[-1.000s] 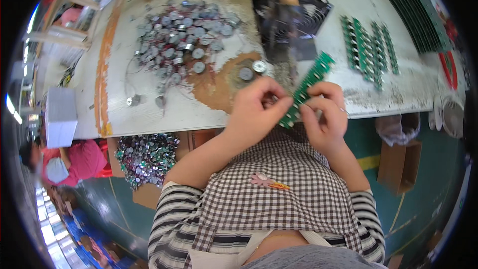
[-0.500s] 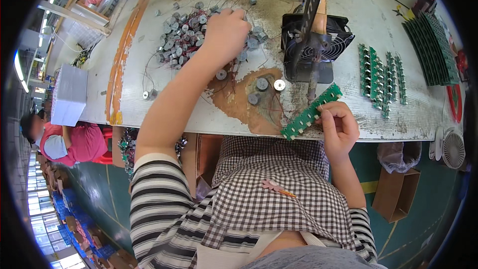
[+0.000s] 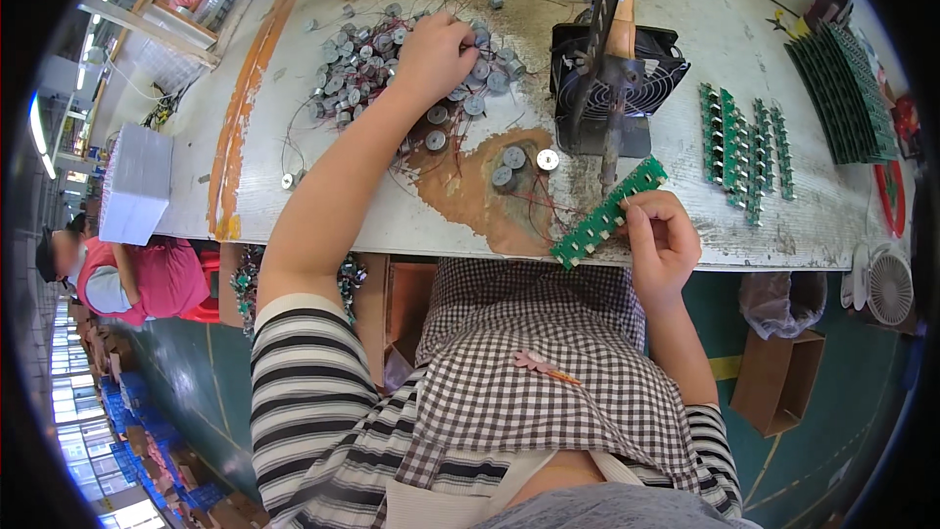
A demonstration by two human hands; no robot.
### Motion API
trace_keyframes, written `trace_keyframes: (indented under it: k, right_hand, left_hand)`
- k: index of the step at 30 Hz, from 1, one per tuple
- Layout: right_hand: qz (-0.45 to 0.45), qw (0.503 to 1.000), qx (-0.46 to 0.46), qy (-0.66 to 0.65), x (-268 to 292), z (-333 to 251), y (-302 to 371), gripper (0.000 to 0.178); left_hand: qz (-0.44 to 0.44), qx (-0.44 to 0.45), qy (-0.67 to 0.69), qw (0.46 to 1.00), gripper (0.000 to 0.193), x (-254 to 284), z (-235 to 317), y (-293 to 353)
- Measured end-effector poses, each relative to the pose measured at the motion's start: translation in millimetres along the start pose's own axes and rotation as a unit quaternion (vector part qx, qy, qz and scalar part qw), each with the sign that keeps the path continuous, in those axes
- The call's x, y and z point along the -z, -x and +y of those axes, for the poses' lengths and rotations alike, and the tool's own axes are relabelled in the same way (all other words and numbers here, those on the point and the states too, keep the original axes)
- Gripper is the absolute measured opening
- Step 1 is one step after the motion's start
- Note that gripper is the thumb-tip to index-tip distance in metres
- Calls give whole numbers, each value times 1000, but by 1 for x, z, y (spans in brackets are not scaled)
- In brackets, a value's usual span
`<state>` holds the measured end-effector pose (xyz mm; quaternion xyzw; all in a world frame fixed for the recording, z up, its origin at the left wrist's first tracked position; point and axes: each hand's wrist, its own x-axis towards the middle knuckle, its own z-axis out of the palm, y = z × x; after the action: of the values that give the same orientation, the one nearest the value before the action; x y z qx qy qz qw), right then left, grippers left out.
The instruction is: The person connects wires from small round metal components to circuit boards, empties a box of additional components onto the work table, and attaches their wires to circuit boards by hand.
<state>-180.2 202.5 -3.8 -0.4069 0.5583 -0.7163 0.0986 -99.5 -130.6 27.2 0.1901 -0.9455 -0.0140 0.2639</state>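
My left hand (image 3: 434,59) reaches over a heaped pile of small round metal motors (image 3: 354,73) with thin red and dark wires. Its fingers curl down into the pile's right side; the fingertips and anything between them are hidden. In my right hand (image 3: 666,243), a long green circuit board strip (image 3: 607,216) is pinched between thumb and fingers at its right edge. The strip slants over the table's front edge, with pale components along its side. Just left of it, several loose motors (image 3: 513,157) lie on a worn brown patch.
Behind the strip stand a black fan (image 3: 656,73) and an upright metal holder (image 3: 617,78). Several green board strips (image 3: 729,142) lie to the right, near a stack of dark green panels (image 3: 842,93). A white box (image 3: 137,186) and a seated person (image 3: 147,279) are at left.
My left hand has shifted slightly left over the motor pile, its fingers still curled. The right hand keeps the board strip in nearly the same place.
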Motion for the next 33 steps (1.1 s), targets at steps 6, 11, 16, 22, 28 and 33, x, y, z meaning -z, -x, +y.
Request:
trace_keyframes:
  k: [6, 11, 16, 22, 28, 33]
  right_hand:
    - [2, 1000, 0, 14, 1, 0, 1, 5]
    - [1, 1000, 13, 18, -1, 0, 0, 5]
    - [33, 999, -20, -18, -4, -5, -2, 5]
    - [-52, 987, 65, 134, 1, -6, -7, 9]
    - [-48, 994, 86, 42, -1, -7, -6, 11]
    - [-76, 986, 107, 107, 3, -17, -6, 9]
  left_hand:
    - [99, -96, -144, 980, 14, 10, -4, -8]
    - [331, 67, 191, 922, 6, 55, -8, -6]
    - [67, 289, 655, 695, 8, 102, 61, 50]
    - [-143, 359, 700, 600, 14, 79, 146, 110]
    - [-145, 349, 707, 598, 13, 69, 166, 105]
    - [-141, 307, 578, 742, 12, 60, 178, 108]
